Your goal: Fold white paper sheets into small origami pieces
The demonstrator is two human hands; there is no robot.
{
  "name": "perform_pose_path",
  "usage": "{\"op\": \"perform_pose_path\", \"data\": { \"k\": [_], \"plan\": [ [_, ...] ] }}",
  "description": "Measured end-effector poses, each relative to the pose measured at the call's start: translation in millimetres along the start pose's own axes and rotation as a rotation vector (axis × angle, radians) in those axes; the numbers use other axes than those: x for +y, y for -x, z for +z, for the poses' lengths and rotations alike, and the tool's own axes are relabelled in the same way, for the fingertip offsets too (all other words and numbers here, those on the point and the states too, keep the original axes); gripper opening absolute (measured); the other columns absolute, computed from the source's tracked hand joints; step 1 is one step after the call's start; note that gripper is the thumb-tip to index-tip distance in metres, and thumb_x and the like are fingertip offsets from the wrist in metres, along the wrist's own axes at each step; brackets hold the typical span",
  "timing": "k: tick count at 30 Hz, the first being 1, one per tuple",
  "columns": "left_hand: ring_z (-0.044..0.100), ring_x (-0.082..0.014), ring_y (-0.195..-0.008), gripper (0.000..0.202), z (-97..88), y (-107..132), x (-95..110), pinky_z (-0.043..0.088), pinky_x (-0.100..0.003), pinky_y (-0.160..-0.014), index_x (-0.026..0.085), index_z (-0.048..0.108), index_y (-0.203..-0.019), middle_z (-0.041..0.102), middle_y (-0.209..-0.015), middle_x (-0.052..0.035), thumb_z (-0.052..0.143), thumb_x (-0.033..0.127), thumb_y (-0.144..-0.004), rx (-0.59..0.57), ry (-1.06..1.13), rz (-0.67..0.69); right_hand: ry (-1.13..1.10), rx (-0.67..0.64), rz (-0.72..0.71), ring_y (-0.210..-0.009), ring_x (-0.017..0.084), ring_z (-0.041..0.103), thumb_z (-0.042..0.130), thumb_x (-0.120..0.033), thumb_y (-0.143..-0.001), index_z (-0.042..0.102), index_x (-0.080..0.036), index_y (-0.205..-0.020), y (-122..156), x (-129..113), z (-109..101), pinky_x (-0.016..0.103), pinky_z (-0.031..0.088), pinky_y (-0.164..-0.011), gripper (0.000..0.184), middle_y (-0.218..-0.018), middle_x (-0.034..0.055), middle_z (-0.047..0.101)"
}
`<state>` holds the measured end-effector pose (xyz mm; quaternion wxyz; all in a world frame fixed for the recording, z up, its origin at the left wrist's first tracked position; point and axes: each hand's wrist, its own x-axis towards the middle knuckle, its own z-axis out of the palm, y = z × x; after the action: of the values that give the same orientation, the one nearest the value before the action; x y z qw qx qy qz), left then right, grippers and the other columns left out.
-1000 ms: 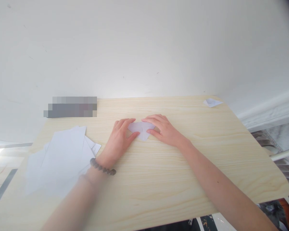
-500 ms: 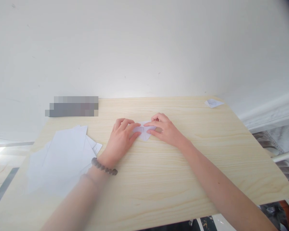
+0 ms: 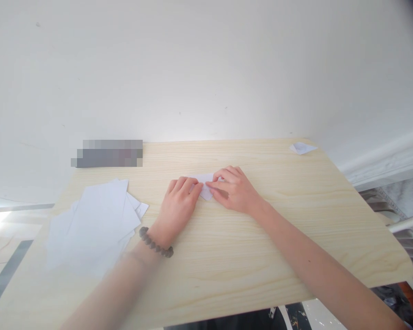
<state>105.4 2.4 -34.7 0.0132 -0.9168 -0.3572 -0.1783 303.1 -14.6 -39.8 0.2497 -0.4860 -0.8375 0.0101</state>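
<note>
While two bare forearms reach in over one pale wood-grain table (image 3: pixel 247 256), both hands work at one small folded paper (image 3: pixel 203 177). Count: hands, two; folded papers, two, one between the hands and a second folded paper (image 3: pixel 303 148) at the far right corner; loose pile of white sheets (image 3: pixel 96 220), one, on the left, overlapping askew, exact number of sheets not countable; dark beaded bracelet (image 3: pixel 156 243), one, on the left wrist; pixelated grey object (image 3: pixel 110 156), one, at the far left edge, identity not readable.

Appearance of the paper in hand: white with a faint lilac cast, far edge fairly straight, near part narrowing to a blunt point; sides largely covered by fingers. Position: beyond the middle of the tabletop, well apart from the pile.

Left hand (image 3: pixel 180 201): thumb and index drawn together, clamped on the paper's left part. Right hand (image 3: pixel 239 190): thumb and index tips nearly meeting, clamped on its right part, other fingers curled. Fingertips of the two hands almost touch; whether a fold lies pinched between them, cannot tell
</note>
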Motion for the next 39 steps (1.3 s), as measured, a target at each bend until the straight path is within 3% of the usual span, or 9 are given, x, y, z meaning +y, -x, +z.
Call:
{"op": "perform_pose_path", "data": {
  "k": [3, 7, 14, 19, 22, 25, 34, 37, 39],
  "plan": [
    [0.052, -0.0206, -0.089, 0.021, 0.4, 1.0, 1.3, 0.039, -0.036, -0.078, 0.016, 0.057, -0.103, 0.061, -0.095, -0.0068, 0.042, 0.014, -0.089, -0.010, -0.033, 0.008, 0.054, 0.019, 0.012, -0.088, 0.018, 0.049, 0.048, -0.025, -0.086, 0.069, -0.025, -0.089, 1.7, -3.0, 0.3, 0.035, 0.032, -0.076, 0.022, -0.093, 0.0029, 0.063],
    [0.052, -0.0205, -0.086, 0.028, 1.6, 1.2, 2.3, 0.039, -0.035, -0.075, 0.017, 0.055, -0.113, 0.061, -0.095, -0.0064, 0.041, 0.014, -0.089, -0.004, -0.103, -0.014, 0.100, 0.076, 0.056, -0.084, 0.016, 0.050, 0.046, -0.025, -0.087, 0.069, -0.020, -0.075, 4.8, -3.2, 0.9, 0.034, 0.032, -0.074, 0.026, -0.088, 0.0023, 0.065],
    [0.050, -0.0230, -0.085, 0.027, -1.3, -0.8, 1.6, 0.039, -0.036, -0.071, 0.022, 0.060, -0.109, 0.059, -0.092, -0.0068, 0.042, 0.023, -0.088, -0.012, -0.100, -0.083, 0.102, 0.127, 0.175, -0.079, 0.016, 0.051, 0.048, -0.024, -0.085, 0.066, -0.018, -0.071, 6.1, -2.3, 3.8, 0.030, 0.038, -0.074, 0.024, -0.083, 0.0035, 0.063],
    [0.047, -0.0226, -0.098, 0.023, 2.7, -3.0, -7.5, 0.039, -0.037, -0.082, 0.025, 0.067, -0.093, 0.058, -0.099, -0.0054, 0.047, 0.035, -0.087, 0.037, 0.141, -0.203, -0.049, 0.064, 0.241, -0.089, 0.017, 0.052, 0.053, -0.030, -0.083, 0.063, -0.020, -0.087, 4.7, 4.9, 3.0, 0.032, 0.040, -0.083, 0.015, -0.093, 0.0038, 0.060],
    [0.043, -0.0258, -0.108, 0.028, 5.7, -5.6, -10.7, 0.036, -0.042, -0.089, 0.026, 0.062, -0.107, 0.054, -0.114, -0.0070, 0.050, 0.039, -0.085, 0.030, 0.165, -0.284, -0.113, 0.026, 0.273, -0.096, 0.019, 0.051, 0.056, -0.035, -0.082, 0.060, -0.021, -0.099, 4.1, 8.5, 2.4, 0.034, 0.040, -0.088, 0.022, -0.103, 0.0045, 0.057],
    [0.037, -0.0282, -0.117, 0.039, 7.1, -7.8, -11.5, 0.031, -0.046, -0.095, 0.023, 0.053, -0.120, 0.047, -0.126, -0.0093, 0.048, 0.041, -0.086, 0.011, 0.129, -0.265, -0.103, 0.009, 0.296, -0.100, 0.022, 0.049, 0.056, -0.041, -0.080, 0.056, -0.023, -0.110, 2.9, 8.8, 2.7, 0.038, 0.039, -0.090, 0.035, -0.111, 0.0056, 0.054],
    [0.044, -0.0245, -0.112, 0.026, 5.8, -11.2, -19.1, 0.033, -0.042, -0.096, 0.021, 0.057, -0.104, 0.057, -0.114, -0.0055, 0.055, 0.035, -0.082, 0.006, 0.327, -0.212, -0.190, -0.010, 0.279, -0.105, 0.021, 0.049, 0.058, -0.034, -0.080, 0.061, -0.026, -0.098, 2.0, 6.5, -1.5, 0.038, 0.037, -0.094, 0.020, -0.110, 0.0030, 0.056],
    [0.049, -0.0221, -0.106, 0.019, 1.6, -11.6, -17.7, 0.038, -0.037, -0.091, 0.022, 0.055, -0.098, 0.060, -0.106, -0.0033, 0.056, 0.030, -0.080, -0.022, 0.465, -0.228, -0.269, 0.021, 0.296, -0.109, 0.022, 0.047, 0.061, -0.030, -0.077, 0.049, -0.027, -0.118, 2.5, 4.5, -3.5, 0.039, 0.038, -0.095, 0.043, -0.120, 0.0045, 0.052],
    [0.054, -0.0192, -0.092, 0.016, -2.0, -11.2, -14.8, 0.043, -0.033, -0.080, 0.023, 0.053, -0.095, 0.060, -0.100, -0.0018, 0.055, 0.029, -0.080, -0.063, 0.563, -0.268, -0.369, 0.026, 0.347, -0.101, 0.020, 0.052, 0.062, -0.028, -0.076, 0.036, -0.028, -0.130, 2.9, 3.0, -4.7, 0.038, 0.041, -0.090, 0.060, -0.116, 0.0049, 0.055]
  ]
}}
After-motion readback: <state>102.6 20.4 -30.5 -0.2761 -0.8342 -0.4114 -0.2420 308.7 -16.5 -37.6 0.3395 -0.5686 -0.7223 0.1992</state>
